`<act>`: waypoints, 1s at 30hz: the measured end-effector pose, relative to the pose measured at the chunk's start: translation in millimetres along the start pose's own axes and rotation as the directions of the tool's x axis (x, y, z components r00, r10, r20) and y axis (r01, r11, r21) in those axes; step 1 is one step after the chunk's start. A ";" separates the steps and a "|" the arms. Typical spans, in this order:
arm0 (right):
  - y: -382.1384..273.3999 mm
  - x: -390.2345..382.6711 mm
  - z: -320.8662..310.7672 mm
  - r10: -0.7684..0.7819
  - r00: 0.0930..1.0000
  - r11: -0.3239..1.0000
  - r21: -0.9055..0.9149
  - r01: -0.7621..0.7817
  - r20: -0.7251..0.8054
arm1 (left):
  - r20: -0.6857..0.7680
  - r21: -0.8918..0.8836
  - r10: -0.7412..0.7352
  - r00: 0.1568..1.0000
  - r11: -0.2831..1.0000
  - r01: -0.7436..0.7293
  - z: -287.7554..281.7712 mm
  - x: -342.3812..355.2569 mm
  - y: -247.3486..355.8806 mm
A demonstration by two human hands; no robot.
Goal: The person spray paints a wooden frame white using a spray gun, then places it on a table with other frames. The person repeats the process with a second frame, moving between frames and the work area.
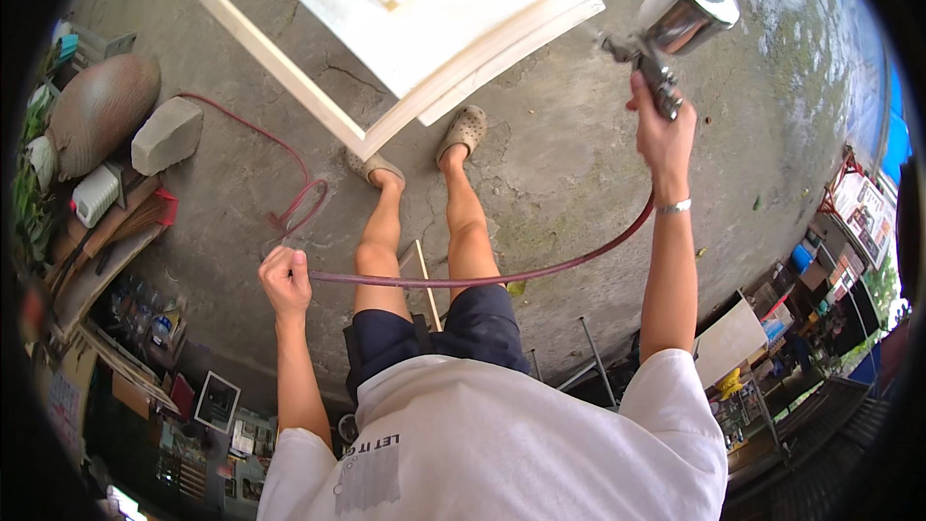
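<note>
My right hand grips a metal spray gun with a shiny cup on top, its nozzle just right of a pale wooden frame. Inside and behind that frame lies a white board, with another pale strip along its lower right edge. My left hand is closed round a dark red hose, which curves up toward my right wrist and also trails in loops on the concrete floor at my left.
My feet in beige clogs stand just below the frame. At left lie a concrete block, a large brown jar and a white jug. Metal bars are behind me at right; cluttered items and boards line both sides.
</note>
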State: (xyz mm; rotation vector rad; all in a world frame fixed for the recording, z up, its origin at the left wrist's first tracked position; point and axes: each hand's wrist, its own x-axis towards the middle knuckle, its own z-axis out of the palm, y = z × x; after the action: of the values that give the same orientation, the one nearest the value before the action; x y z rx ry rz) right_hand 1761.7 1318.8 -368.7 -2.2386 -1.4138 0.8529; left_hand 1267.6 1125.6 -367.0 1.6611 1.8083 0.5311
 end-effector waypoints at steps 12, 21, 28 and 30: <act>-125.8 -208.7 105.5 -0.114 0.884 0.990 0.127 0.062 0.453 | -0.002 -0.025 0.038 0.999 0.999 -0.038 -106.6 -30.2 -107.6; -178.3 -188.2 127.7 -0.201 0.914 0.970 0.202 0.135 0.353 | -0.130 -0.050 -0.016 0.991 0.999 0.010 -162.5 -41.8 -158.8; -214.7 -44.5 108.5 -0.227 0.965 0.967 0.090 0.240 -0.130 | -0.234 -0.061 0.013 0.972 0.998 -0.029 -191.9 0.6 -153.8; -233.2 -4.7 102.2 -0.251 0.934 0.956 0.087 0.281 -0.255 | -0.238 -0.059 -0.003 0.971 0.998 -0.011 -200.4 12.9 -153.4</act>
State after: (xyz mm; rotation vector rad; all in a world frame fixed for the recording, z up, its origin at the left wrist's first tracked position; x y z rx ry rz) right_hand 1533.6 1414.4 -307.9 -1.9268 -1.4622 0.5398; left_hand 1018.8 1141.5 -325.4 1.6168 1.9369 0.8091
